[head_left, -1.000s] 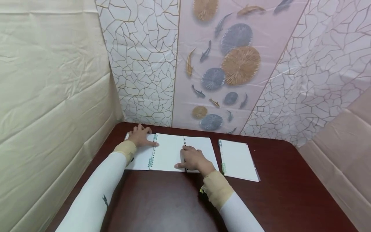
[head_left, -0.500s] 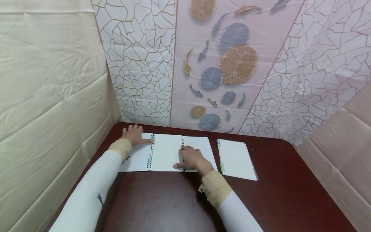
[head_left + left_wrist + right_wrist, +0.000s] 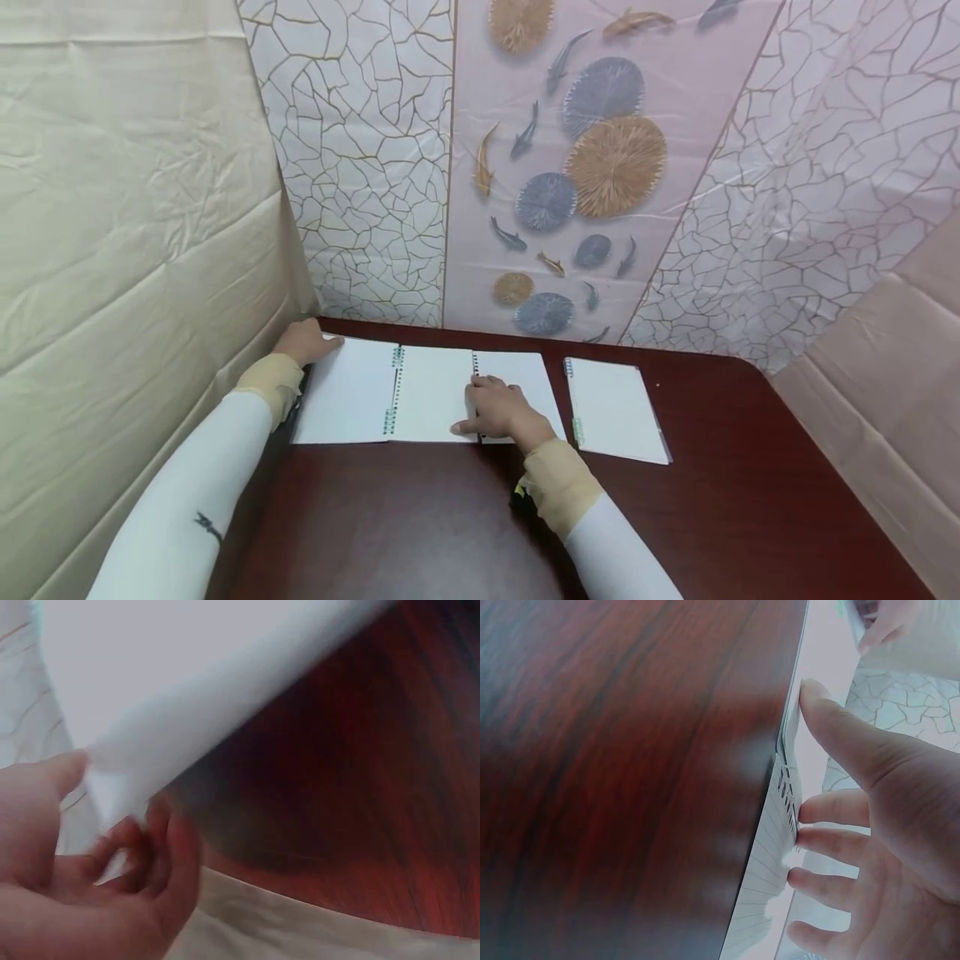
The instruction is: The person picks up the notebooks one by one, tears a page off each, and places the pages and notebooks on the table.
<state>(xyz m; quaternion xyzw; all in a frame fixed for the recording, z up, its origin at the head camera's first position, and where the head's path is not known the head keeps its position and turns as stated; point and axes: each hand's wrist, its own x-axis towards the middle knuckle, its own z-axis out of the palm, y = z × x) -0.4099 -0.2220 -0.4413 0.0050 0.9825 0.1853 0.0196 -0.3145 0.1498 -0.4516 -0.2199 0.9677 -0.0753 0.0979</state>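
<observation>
White ring-bound notebook pages lie side by side across the back of the table. My left hand [image 3: 302,342] is at the far left corner of the leftmost page [image 3: 351,396]. In the left wrist view, that hand's thumb lies on the page [image 3: 187,667] and its curled fingers sit under the corner, with the sheet bowed between them. My right hand [image 3: 498,408] rests on the black ring binding between the middle page [image 3: 431,396] and the right page [image 3: 528,387]. Its thumb and fingers are spread, their tips touching the paper in the right wrist view.
A separate spiral notebook [image 3: 618,412] with blue and green rings lies to the right. Green rings [image 3: 392,400] run between the left and middle pages. The dark red table [image 3: 420,517] stretches toward me; a cream cloth [image 3: 172,208] hangs along its left side.
My left hand has moved left from the green rings, across the left page, to its far left corner, uncovering that page. The right hand has stayed in place.
</observation>
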